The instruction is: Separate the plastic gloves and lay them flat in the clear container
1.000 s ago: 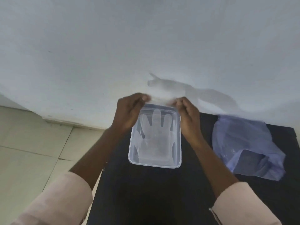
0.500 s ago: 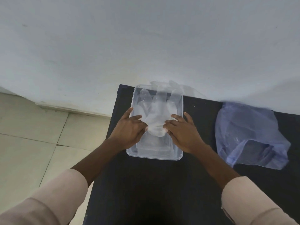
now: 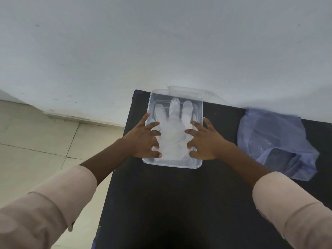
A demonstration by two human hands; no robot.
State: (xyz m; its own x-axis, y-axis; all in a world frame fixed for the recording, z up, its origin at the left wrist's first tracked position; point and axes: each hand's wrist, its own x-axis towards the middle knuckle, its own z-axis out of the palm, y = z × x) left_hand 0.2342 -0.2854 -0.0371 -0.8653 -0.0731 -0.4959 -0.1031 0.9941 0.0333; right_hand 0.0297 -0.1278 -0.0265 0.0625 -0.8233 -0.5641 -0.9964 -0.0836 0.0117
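Observation:
A clear rectangular container [image 3: 173,164] sits at the far left of a black table [image 3: 179,203]. Inside it lies a translucent plastic glove [image 3: 173,133], flat, its fingers pointing away from me. My left hand [image 3: 143,139] rests over the container's left side with spread fingers, their tips on the glove's left edge. On the right side, my right hand [image 3: 204,141] mirrors it, fingertips pressing the glove's right edge. Neither hand grips anything. Whether more gloves lie under the top one I cannot tell.
A crumpled bluish plastic bag [image 3: 276,141] lies on the table to the right of the container. A clear lid [image 3: 206,94] leans behind the container against the white wall [image 3: 161,42]. The table's left edge drops to a tiled floor [image 3: 36,144].
The glove, held up above the container's far end a second ago, now lies flat inside. Both hands came down and spread apart to the glove's sides.

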